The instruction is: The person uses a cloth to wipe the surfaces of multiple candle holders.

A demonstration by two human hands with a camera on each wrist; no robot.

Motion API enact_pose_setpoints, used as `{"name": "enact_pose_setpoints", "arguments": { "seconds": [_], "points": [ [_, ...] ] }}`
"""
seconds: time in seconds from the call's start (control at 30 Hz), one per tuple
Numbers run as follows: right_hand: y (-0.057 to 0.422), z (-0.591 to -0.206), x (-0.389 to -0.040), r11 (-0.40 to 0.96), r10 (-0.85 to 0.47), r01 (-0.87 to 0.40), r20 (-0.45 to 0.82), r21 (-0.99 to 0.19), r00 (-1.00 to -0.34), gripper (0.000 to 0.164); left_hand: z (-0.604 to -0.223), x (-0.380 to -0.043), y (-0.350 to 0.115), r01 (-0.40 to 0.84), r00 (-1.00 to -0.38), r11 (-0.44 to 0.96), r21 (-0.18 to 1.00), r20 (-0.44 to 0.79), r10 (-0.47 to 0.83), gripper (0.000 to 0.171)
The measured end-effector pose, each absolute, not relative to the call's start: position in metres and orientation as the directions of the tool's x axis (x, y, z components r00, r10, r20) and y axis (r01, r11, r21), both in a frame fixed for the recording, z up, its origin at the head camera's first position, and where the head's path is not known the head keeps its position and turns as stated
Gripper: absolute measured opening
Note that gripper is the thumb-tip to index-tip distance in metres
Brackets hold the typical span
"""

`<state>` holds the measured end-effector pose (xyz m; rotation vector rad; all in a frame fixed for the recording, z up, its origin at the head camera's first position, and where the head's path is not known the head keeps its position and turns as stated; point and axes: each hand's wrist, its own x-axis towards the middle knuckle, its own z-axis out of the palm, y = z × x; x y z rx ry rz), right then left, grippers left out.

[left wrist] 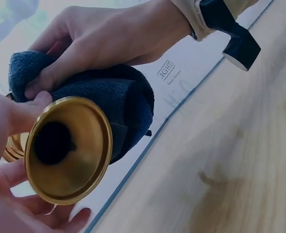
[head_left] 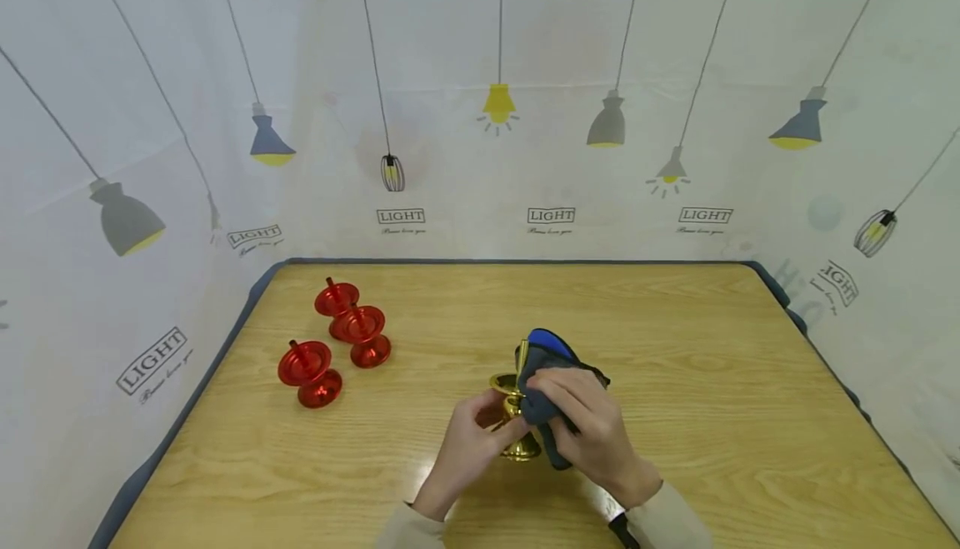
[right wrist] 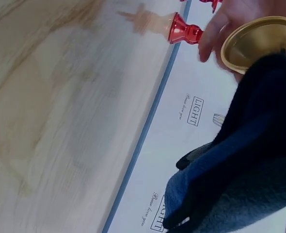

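My left hand (head_left: 467, 442) grips a shiny gold candle holder (head_left: 522, 449) by its stem, above the wooden table. In the left wrist view, the hollow underside of its flared foot (left wrist: 89, 150) faces the camera. A dark blue-grey plush cloth (head_left: 542, 366) with a bright blue patch is bunched in my right hand (head_left: 596, 431). That hand pinches the cloth against the holder's upper dish and upright spike. From the right wrist side, the cloth (right wrist: 245, 145) covers much of the right hand's fingers.
Three red candle holders stand at the table's left: one nearer (head_left: 318, 389), one in the middle (head_left: 362, 326) and one behind it (head_left: 333, 295). The wooden table (head_left: 720, 366) is bordered by a white curtain (head_left: 465, 182) printed with lamps.
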<state>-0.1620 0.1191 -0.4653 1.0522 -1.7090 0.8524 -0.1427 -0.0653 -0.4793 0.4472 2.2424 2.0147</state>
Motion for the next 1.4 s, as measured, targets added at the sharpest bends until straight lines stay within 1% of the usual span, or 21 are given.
{"name": "enact_pose_setpoints", "arguments": {
  "seconds": [0.07, 0.13, 0.2, 0.3, 0.37, 0.47, 0.6, 0.77, 0.93, 1.0, 1.07, 1.13, 1.27, 1.33, 1.4],
  "points": [
    [0.119, -0.466, -0.162, 0.395, -0.279, -0.915, 0.937, -0.086, -0.208, 0.023, -0.478, -0.142, -0.065, 0.144, -0.966, 0.105, 0.984, 0.117, 0.230, 0.029],
    [0.118, -0.466, -0.162, 0.396, -0.283, -0.915, 0.936, -0.085, -0.209, 0.024, -0.477, -0.142, -0.066, 0.129, -0.974, 0.117, 0.985, 0.104, 0.199, 0.029],
    [0.118, -0.467, -0.162, 0.395, -0.287, -0.915, 0.934, -0.086, -0.212, 0.025, -0.477, -0.142, -0.067, 0.123, -0.978, 0.125, 0.984, 0.099, 0.182, 0.030],
    [0.118, -0.466, -0.163, 0.389, -0.298, -0.916, 0.928, -0.096, -0.224, 0.025, -0.476, -0.143, -0.072, 0.148, -0.977, 0.119, 0.982, 0.126, 0.174, 0.028],
    [0.118, -0.466, -0.163, 0.384, -0.305, -0.917, 0.923, -0.107, -0.236, 0.026, -0.476, -0.145, -0.075, 0.182, -0.968, 0.111, 0.977, 0.159, 0.193, 0.027],
    [0.119, -0.465, -0.164, 0.371, -0.315, -0.921, 0.917, -0.118, -0.245, 0.026, -0.476, -0.147, -0.079, 0.187, -0.956, 0.065, 0.980, 0.167, 0.243, 0.027],
    [0.120, -0.464, -0.164, 0.349, -0.324, -0.930, 0.916, -0.117, -0.236, 0.025, -0.476, -0.149, -0.083, 0.157, -0.941, 0.023, 0.987, 0.143, 0.306, 0.029],
    [0.121, -0.461, -0.162, 0.325, -0.334, -0.939, 0.915, -0.114, -0.227, 0.025, -0.477, -0.151, -0.088, 0.201, -0.913, 0.006, 0.980, 0.185, 0.363, 0.032],
    [0.129, -0.465, -0.165, 0.312, -0.371, -0.945, 0.904, -0.095, -0.214, 0.028, -0.482, -0.152, -0.092, 0.225, -0.894, -0.027, 0.974, 0.217, 0.393, 0.034],
    [0.134, -0.469, -0.168, 0.321, -0.351, -0.940, 0.909, -0.111, -0.227, 0.030, -0.483, -0.152, -0.093, 0.224, -0.891, -0.044, 0.974, 0.222, 0.397, 0.037],
    [0.139, -0.474, -0.170, 0.344, -0.288, -0.925, 0.920, -0.161, -0.267, 0.032, -0.483, -0.151, -0.095, 0.214, -0.897, -0.062, 0.975, 0.221, 0.382, 0.039],
    [0.142, -0.478, -0.171, 0.357, -0.202, -0.902, 0.923, -0.242, -0.327, 0.033, -0.481, -0.150, -0.095, 0.201, -0.914, -0.075, 0.977, 0.215, 0.345, 0.039],
    [0.140, -0.478, -0.164, 0.354, -0.063, -0.824, 0.868, -0.443, -0.493, 0.028, -0.477, -0.150, -0.093, 0.197, -0.949, -0.110, 0.974, 0.218, 0.228, 0.037],
    [0.136, -0.474, -0.159, 0.330, -0.024, -0.768, 0.809, -0.549, -0.588, 0.034, -0.476, -0.151, -0.090, 0.220, -0.954, -0.124, 0.968, 0.240, 0.182, 0.036],
    [0.129, -0.469, -0.153, 0.276, 0.010, -0.707, 0.738, -0.651, -0.675, 0.042, -0.475, -0.152, -0.087, 0.247, -0.952, -0.114, 0.962, 0.263, 0.154, 0.034]
  ]
}}
